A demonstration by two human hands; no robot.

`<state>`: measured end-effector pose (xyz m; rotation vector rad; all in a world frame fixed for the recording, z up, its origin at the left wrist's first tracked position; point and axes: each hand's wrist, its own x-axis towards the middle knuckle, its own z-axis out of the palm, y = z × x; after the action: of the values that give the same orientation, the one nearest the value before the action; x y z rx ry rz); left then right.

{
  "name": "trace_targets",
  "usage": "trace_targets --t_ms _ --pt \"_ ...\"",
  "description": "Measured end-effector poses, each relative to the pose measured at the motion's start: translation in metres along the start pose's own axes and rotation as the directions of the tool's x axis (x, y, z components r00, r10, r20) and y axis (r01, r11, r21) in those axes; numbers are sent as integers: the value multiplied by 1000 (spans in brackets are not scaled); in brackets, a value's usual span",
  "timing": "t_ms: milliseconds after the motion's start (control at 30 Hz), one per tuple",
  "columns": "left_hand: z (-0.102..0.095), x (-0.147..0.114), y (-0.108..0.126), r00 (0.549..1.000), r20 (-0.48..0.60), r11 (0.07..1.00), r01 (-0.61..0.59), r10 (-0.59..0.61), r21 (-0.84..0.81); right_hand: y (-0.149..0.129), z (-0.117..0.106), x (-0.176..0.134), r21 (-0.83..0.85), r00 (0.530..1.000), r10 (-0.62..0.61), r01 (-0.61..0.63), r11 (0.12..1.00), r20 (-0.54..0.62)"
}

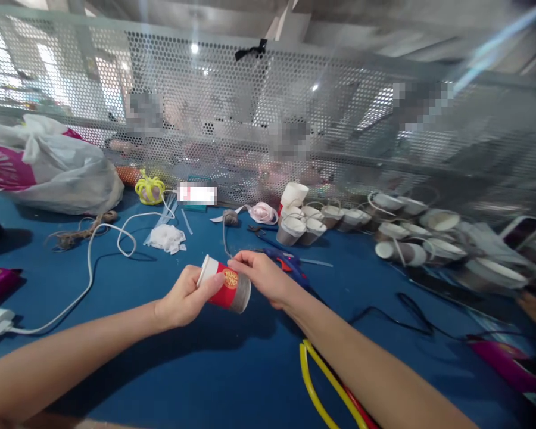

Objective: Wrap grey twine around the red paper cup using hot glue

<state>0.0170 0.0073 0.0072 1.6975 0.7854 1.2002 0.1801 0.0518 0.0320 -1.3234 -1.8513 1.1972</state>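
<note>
My left hand (185, 295) is closed round a red and white paper cup (226, 291) tilted on its side above the blue table. Grey twine (242, 295) is wound in a band round one end of the cup. With its fingers pinched at the cup's upper side, my right hand (265, 275) holds the twine close to the band. From there the strand runs back to a small grey ball of twine (230, 218) on the table. A blue glue gun (290, 265) lies behind my right wrist, partly hidden by it.
Several twine-wrapped cups (292, 229) stand at the back, with more cups (444, 249) at right. Pliers (261, 231), pale pink ribbon (263, 213), white scraps (166, 238) and a white cable (89, 268) lie about. Yellow-handled scissors (310, 381) are near my right forearm. A perforated screen (232, 119) closes the back.
</note>
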Motion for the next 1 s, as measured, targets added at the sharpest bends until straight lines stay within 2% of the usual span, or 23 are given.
trace_targets --t_ms 133,367,433,500,567,667,733,800,900,933,1000 --pt "-3 6 -1 1000 27 1000 11 -11 -11 -1 0 3 2 1000 12 -12 1000 -17" --pt "-4 14 -13 996 -37 993 84 -87 -79 -2 -20 -2 57 993 43 -37 998 -110" --pt "-3 14 -15 993 -47 991 105 -109 -78 -2 -22 -9 105 994 81 -73 992 -75" --pt "-2 14 -15 995 -2 993 103 -103 -64 -1 -20 -15 197 990 136 -140 970 33" --pt "-2 13 -12 993 97 996 75 -71 -40 1 -15 -19 301 976 181 -210 930 121" --pt "-3 11 -7 978 199 998 57 -59 13 7 -9 -21 377 974 200 -227 898 111" --pt "-5 12 -4 970 205 991 132 -129 -4 9 -6 -21 390 978 192 -209 897 82" --pt "-7 15 -4 946 184 944 296 -268 -147 9 -5 -23 348 987 155 -157 924 33" --pt "-8 22 -7 846 160 733 524 -509 -435 7 -2 -26 172 998 51 -43 984 -40" --pt "-7 25 -8 813 156 671 557 -561 -489 7 -2 -27 103 999 21 -16 995 -46" --pt "-5 27 -11 802 117 645 549 -586 -532 9 -2 -27 -18 999 -7 6 1000 -47"
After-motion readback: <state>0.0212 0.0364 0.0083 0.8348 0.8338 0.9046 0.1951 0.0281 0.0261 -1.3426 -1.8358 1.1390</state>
